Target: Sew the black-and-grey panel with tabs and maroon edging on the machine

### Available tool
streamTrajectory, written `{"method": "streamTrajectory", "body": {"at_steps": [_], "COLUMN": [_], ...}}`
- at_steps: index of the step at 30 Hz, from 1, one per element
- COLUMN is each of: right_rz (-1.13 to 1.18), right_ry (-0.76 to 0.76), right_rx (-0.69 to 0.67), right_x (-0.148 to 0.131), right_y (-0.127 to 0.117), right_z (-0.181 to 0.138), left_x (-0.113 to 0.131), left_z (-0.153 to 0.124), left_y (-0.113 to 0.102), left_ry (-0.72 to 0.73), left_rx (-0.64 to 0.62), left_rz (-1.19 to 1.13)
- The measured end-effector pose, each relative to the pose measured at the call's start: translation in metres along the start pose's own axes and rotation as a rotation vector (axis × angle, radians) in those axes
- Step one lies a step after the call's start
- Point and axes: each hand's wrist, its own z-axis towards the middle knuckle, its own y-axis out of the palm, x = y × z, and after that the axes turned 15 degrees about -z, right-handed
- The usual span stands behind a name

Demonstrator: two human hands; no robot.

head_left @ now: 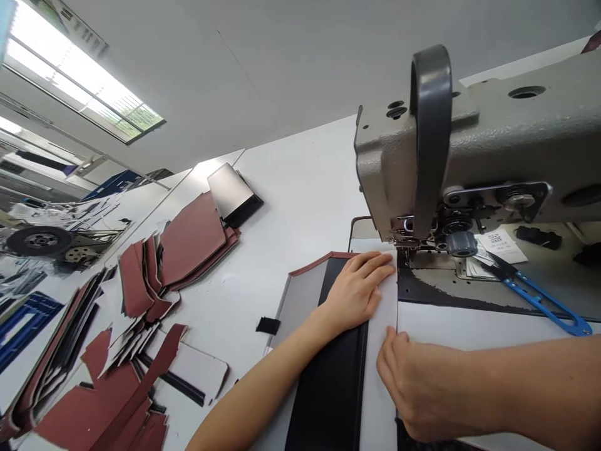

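Item: panel [328, 388], flat layered piece with a black field, a grey field and a red-brown trim along its far edge.
Location: on the table [300, 181], at the near edge, with its far end against the bed of the sewing machine [493, 144].
White strip [384, 319]: lies along the right side of the panel, with its long axis running from the near table edge straight away to the presser foot [406, 248].
Key relation: the far end of the strip lies just beside the foot, directly ahead of the left fingertips. The left hand is the nearer one to the foot.
Left hand [359, 291]: palm down on the strip and black field, fingers straight and close together, pointing right toward the foot. It grips nothing. The forearm comes in from the lower left.
Right hand [417, 388]: nearer the table's near edge, with the thumb resting on the strip's right border. The fingers curl out of sight, so a grip cannot be judged. The forearm enters from the right.
Nearby: blue snips [544, 304] on the machine bed to the right; cut red-brown pieces [188, 241] stacked toward the left edge.
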Motion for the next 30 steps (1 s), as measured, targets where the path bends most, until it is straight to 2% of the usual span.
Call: {"method": "streamTrajectory", "body": {"at_steps": [3,7,16,30], "right_rz": [0.003,0.030,0.088,0.113], "right_ry": [0.003,0.151,0.307,0.357], "right_rx": [0.096,0.178,0.197,0.259], "right_x": [0.016,0.022,0.007,0.004], "right_y": [0.003,0.007,0.017,0.021], "right_z": [-0.008,-0.024,-0.039,-0.043], "left_x": [-0.001,0.000,0.001,-0.001], "left_z": [0.001,0.009,0.020,0.020], "left_y": [0.002,0.005,0.008,0.010], "left_ry": [0.009,0.019,0.017,0.023], "left_rx": [0.011,0.008,-0.003,-0.010], "left_rz": [0.006,0.009,0.034,0.071]}}
